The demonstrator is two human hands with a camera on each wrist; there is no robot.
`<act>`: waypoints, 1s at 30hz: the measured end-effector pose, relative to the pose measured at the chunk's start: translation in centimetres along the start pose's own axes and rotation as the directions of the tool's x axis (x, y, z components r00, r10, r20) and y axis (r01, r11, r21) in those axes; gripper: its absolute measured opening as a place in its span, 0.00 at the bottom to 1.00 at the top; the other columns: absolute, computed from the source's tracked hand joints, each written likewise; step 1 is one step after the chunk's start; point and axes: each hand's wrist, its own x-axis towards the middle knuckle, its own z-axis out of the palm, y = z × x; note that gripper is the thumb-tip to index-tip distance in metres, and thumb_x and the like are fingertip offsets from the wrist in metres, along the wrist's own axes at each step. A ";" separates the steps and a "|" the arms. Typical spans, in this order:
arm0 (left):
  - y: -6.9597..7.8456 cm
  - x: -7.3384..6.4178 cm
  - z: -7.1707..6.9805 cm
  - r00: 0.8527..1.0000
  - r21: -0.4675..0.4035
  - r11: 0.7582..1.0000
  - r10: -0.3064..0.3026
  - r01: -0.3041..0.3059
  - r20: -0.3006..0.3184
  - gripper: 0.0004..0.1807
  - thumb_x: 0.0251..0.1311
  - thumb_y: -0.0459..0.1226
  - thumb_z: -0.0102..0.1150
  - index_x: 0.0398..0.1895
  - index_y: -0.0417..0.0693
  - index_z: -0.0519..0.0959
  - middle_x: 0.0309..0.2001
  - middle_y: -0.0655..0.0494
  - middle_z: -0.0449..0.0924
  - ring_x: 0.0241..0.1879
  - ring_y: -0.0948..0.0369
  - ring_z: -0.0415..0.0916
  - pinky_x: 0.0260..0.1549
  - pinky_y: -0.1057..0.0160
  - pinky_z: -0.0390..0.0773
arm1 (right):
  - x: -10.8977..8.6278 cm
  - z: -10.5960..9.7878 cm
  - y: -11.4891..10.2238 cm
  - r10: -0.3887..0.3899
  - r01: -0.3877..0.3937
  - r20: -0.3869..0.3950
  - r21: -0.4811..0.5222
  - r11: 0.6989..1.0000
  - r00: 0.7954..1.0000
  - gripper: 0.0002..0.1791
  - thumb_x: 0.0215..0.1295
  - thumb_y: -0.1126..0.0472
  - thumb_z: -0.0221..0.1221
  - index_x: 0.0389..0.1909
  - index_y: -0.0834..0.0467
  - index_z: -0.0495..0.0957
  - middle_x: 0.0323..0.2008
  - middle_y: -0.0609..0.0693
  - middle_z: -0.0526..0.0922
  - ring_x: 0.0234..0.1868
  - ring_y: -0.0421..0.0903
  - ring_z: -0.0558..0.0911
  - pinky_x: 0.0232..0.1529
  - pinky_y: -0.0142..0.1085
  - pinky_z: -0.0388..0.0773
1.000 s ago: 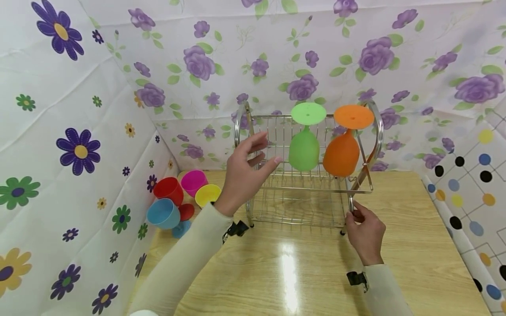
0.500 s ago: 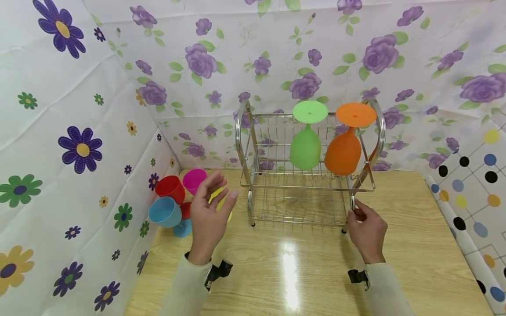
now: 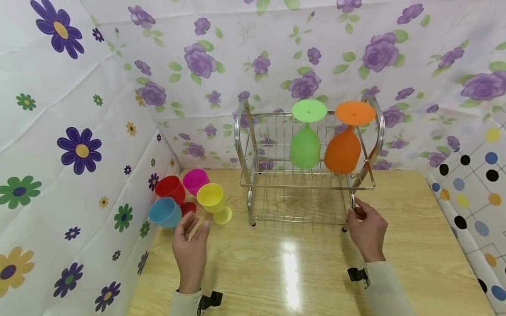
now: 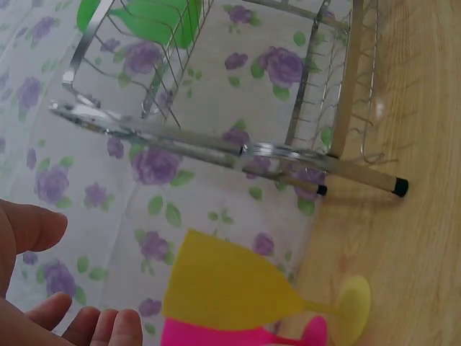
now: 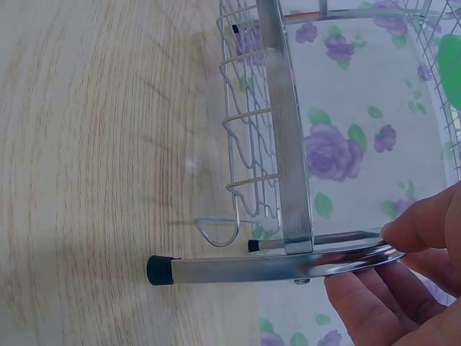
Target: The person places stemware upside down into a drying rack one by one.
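Observation:
My right hand (image 3: 368,229) pinches the front right leg of the metal dish rack (image 3: 292,188); the right wrist view shows thumb and fingers around the chrome tube. On the rack's upper tier, a green goblet (image 3: 305,147) and an orange goblet (image 3: 343,151) stand upside down, bases up. My left hand (image 3: 190,254) holds nothing, its fingers loosely bent, just in front of the goblets on the left. There a yellow goblet (image 3: 211,197), a blue goblet (image 3: 165,212), a red goblet (image 3: 170,189) and a magenta goblet (image 3: 195,181) stand close together, mouths up.
The wooden table (image 3: 253,272) has a bright reflection in front of the rack. Flowered cloth (image 3: 221,87) hangs behind it and at the left, and a dotted cloth (image 3: 470,206) borders the right side. The rack's lower tier sits close over the table.
My left hand has moved away from the upper rack, down and left to the goblet group, and then nearer the front. The right hand keeps its grip on the rack leg.

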 end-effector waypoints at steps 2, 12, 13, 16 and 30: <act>-0.9 0.2 -0.5 0.998 0.021 1.000 -0.021 0.023 -0.056 0.29 0.70 0.38 0.69 0.70 0.44 0.73 0.64 0.52 0.74 0.65 0.57 0.72 0.53 0.82 0.79 | 0.1 0.0 0.0 0.004 -0.004 -0.011 -0.003 1.000 1.000 0.23 0.69 0.64 0.67 0.64 0.54 0.85 0.37 0.56 0.92 0.36 0.47 0.89 0.35 0.12 0.66; -3.8 1.9 -2.5 0.937 -0.045 0.995 -0.100 0.090 -0.336 0.36 0.67 0.41 0.71 0.72 0.44 0.65 0.65 0.57 0.65 0.71 0.54 0.63 0.72 0.60 0.76 | 0.0 0.0 -0.1 0.029 -0.028 -0.003 0.017 0.999 1.000 0.22 0.69 0.64 0.68 0.64 0.54 0.85 0.38 0.57 0.92 0.33 0.22 0.77 0.31 0.11 0.68; -3.9 2.3 -2.7 0.928 -0.059 0.993 -0.117 0.102 -0.354 0.37 0.67 0.41 0.71 0.73 0.46 0.63 0.66 0.56 0.63 0.72 0.54 0.60 0.75 0.54 0.73 | 0.0 0.1 0.0 0.028 -0.028 -0.004 0.014 1.000 1.000 0.22 0.68 0.64 0.68 0.63 0.54 0.85 0.37 0.57 0.92 0.34 0.27 0.79 0.31 0.11 0.68; -4.6 3.4 -3.2 0.910 -0.086 0.988 -0.150 0.126 -0.388 0.42 0.68 0.42 0.71 0.77 0.52 0.56 0.73 0.53 0.56 0.76 0.55 0.54 0.80 0.44 0.63 | 0.0 0.2 0.0 0.020 -0.020 -0.014 0.011 1.000 1.000 0.22 0.68 0.64 0.68 0.63 0.55 0.85 0.37 0.57 0.92 0.34 0.41 0.86 0.31 0.11 0.67; -9.7 7.0 -4.1 0.909 -0.057 0.993 -0.120 0.106 -0.398 0.55 0.61 0.40 0.77 0.83 0.59 0.49 0.81 0.55 0.49 0.81 0.54 0.52 0.78 0.43 0.67 | 0.0 0.1 0.4 0.006 -0.006 0.005 0.032 0.999 1.000 0.21 0.70 0.62 0.67 0.64 0.54 0.85 0.37 0.56 0.91 0.32 0.19 0.74 0.32 0.12 0.69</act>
